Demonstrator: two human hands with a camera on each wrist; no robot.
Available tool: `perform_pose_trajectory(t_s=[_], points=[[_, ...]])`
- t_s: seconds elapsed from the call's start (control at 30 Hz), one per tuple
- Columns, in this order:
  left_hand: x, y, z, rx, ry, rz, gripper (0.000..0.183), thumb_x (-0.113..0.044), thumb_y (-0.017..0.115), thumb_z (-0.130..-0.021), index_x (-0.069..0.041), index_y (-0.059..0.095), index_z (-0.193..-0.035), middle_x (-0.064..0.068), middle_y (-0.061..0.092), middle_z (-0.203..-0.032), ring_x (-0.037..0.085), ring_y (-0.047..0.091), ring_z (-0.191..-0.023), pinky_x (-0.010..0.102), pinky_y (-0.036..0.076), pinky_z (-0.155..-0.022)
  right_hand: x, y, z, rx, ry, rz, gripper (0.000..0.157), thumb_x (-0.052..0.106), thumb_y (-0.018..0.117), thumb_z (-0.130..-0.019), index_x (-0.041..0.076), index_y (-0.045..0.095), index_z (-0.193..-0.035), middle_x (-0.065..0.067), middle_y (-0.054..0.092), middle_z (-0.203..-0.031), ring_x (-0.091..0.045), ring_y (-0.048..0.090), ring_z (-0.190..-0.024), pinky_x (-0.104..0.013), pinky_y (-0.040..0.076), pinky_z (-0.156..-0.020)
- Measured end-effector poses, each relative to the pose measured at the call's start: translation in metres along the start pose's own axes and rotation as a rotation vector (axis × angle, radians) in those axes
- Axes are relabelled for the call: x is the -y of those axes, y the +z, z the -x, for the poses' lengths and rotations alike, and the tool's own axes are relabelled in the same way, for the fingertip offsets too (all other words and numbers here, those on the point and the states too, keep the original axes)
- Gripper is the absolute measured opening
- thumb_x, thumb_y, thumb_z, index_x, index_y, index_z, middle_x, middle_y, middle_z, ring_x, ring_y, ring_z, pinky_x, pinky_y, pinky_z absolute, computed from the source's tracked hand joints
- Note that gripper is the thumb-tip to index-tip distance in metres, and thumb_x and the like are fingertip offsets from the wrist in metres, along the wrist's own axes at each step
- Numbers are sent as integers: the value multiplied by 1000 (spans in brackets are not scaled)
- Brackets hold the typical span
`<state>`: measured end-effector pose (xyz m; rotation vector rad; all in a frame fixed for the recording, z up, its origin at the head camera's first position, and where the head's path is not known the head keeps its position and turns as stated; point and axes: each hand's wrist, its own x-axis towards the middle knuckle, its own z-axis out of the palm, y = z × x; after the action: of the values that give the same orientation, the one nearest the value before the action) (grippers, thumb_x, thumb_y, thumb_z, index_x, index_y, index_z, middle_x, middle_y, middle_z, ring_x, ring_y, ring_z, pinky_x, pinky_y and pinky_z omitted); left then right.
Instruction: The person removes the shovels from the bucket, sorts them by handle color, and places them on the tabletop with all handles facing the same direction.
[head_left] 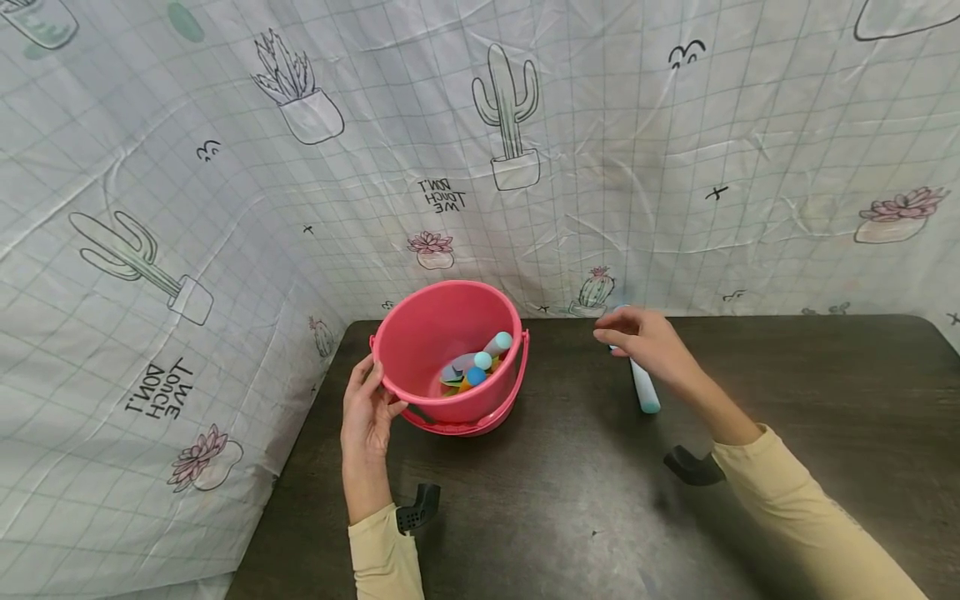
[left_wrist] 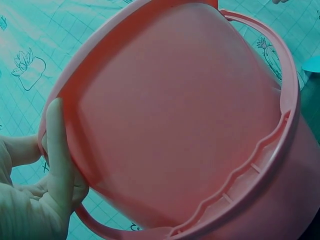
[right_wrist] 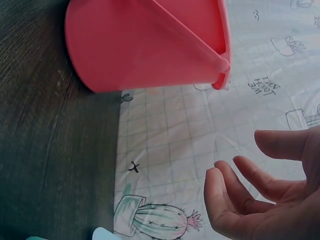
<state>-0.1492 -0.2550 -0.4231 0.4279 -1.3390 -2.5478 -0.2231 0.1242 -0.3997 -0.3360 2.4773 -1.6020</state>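
My left hand (head_left: 365, 417) grips the rim of a pink bucket (head_left: 420, 354) at its near left side, and the bucket leans toward me. In the left wrist view the thumb and fingers lie on either side of the bucket rim (left_wrist: 65, 82). Inside the bucket are light-blue-ended sticks (head_left: 498, 343), a blue rounded piece (head_left: 476, 377) and other small colourful pieces. My right hand (head_left: 651, 343), fingers loosely bent and holding nothing, is above a pale blue stick (head_left: 645, 390) on the table and partly hides it. The right wrist view shows a gap between thumb and fingers (right_wrist: 250, 200).
The dark table (head_left: 562, 492) meets a cloth (head_left: 637, 167) printed with cacti, which hangs behind it and on the left. The bucket's pink handle (head_left: 519, 375) hangs down around its near side. A black wrist mount (head_left: 693, 467) sits by the right sleeve.
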Motion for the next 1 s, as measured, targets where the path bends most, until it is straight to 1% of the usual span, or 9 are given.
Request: perform_pose_trajectory(t_s=[0.07, 0.17, 0.33, 0.4, 0.47, 0.57, 0.63, 0.87, 1.0], points=[[1, 0, 0, -6, 7, -6, 31, -13, 53, -109, -4, 49, -138, 10, 69, -102, 15, 71, -71, 27, 61, -53, 3, 1, 0, 8, -5, 6, 37, 22, 63, -105, -5, 63, -130, -22, 64, -132, -29, 64, -113, -22, 57, -84], [2, 0, 0, -9, 13, 6, 29, -13, 52, -109, -4, 50, -137, 11, 69, -101, 15, 70, -69, 27, 60, -51, 8, 3, -1, 20, -17, 20, 37, 22, 63, -105, -4, 62, -131, -22, 64, -132, -36, 63, -117, -26, 58, -87], [2, 2, -2, -10, 9, 37, 28, -11, 51, -110, -3, 51, -136, 10, 66, -96, 14, 68, -67, 27, 59, -48, 17, 7, -3, 36, -31, 35, 36, 20, 62, -105, -5, 62, -131, -23, 65, -131, -37, 63, -118, -37, 59, -91], [2, 2, -2, -16, 8, 32, 28, -12, 52, -110, -3, 52, -136, 10, 66, -96, 14, 68, -68, 27, 59, -48, 21, 10, -4, 44, -40, 28, 36, 20, 62, -105, -5, 63, -130, -23, 65, -131, -37, 64, -118, -42, 59, -94], [2, 2, -2, -19, 6, 30, 29, -12, 52, -109, -2, 51, -137, 10, 66, -96, 14, 68, -68, 26, 59, -48, 26, 12, -4, 49, -50, 22, 36, 21, 63, -105, -5, 63, -129, -23, 65, -130, -37, 64, -117, -44, 58, -95], [2, 3, -2, -15, 3, 37, 30, -12, 52, -109, -2, 50, -138, 9, 67, -96, 14, 68, -68, 26, 59, -48, 34, 16, -3, 58, -69, 11, 35, 21, 64, -104, -4, 64, -128, -21, 66, -128, -36, 65, -116, -44, 58, -95], [2, 3, -2, -12, 0, 43, 31, -12, 52, -109, -1, 49, -138, 9, 67, -95, 14, 68, -68, 26, 59, -48, 37, 18, -2, 58, -80, 15, 35, 21, 65, -103, -4, 65, -127, -20, 68, -126, -34, 66, -114, -40, 59, -93], [3, 0, -1, -24, 7, 10, 35, -13, 52, -109, -2, 48, -143, 8, 68, -98, 13, 67, -68, 26, 59, -50, 47, 30, -5, 48, -119, 76, 27, 17, 68, -101, -3, 68, -120, -16, 72, -113, -25, 69, -98, -40, 60, -85], [3, -1, 0, -17, 10, 9, 38, -13, 53, -109, -1, 46, -144, 8, 69, -100, 13, 67, -68, 26, 60, -50, 54, 36, -5, 54, -148, 73, 24, 13, 69, -100, -3, 69, -118, -15, 73, -108, -22, 68, -91, -37, 60, -81]])
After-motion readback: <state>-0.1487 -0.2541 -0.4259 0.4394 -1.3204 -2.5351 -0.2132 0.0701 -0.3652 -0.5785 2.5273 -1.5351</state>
